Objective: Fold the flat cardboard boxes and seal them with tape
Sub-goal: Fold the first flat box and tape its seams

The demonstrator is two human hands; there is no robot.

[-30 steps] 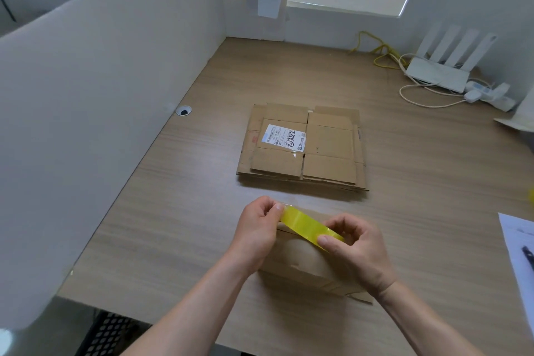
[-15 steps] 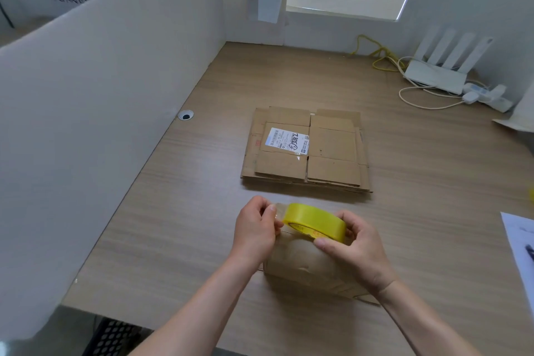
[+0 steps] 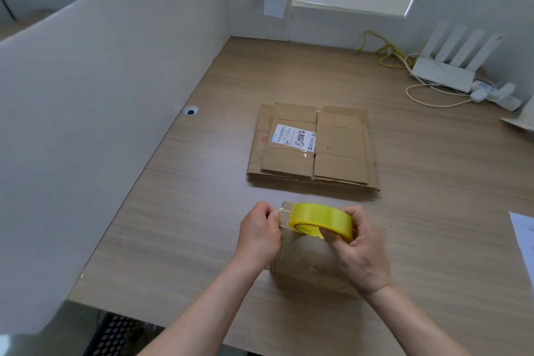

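A small folded cardboard box point(image 3: 306, 261) stands on the wooden table near its front edge. Above its top, my right hand point(image 3: 358, 251) grips a yellow roll of tape point(image 3: 320, 221), fingers curled through its core. My left hand point(image 3: 258, 235) pinches the clear free end of the tape at the box's far left corner. A short strip of tape spans between thumb and roll. Behind the box lies a stack of flat cardboard boxes point(image 3: 313, 147), the top one bearing a white shipping label point(image 3: 294, 137).
A white partition point(image 3: 109, 101) walls off the left side. At the back right sit a white router point(image 3: 445, 72), yellow and white cables and a power strip point(image 3: 497, 94). A sheet of paper point(image 3: 523, 237) lies at the right edge. A cable hole point(image 3: 190, 110) is near the partition.
The roll has turned from edge-on to showing its broad yellow side and shifted right. My left hand now pinches the tape end at the box corner. The view moved slightly closer.
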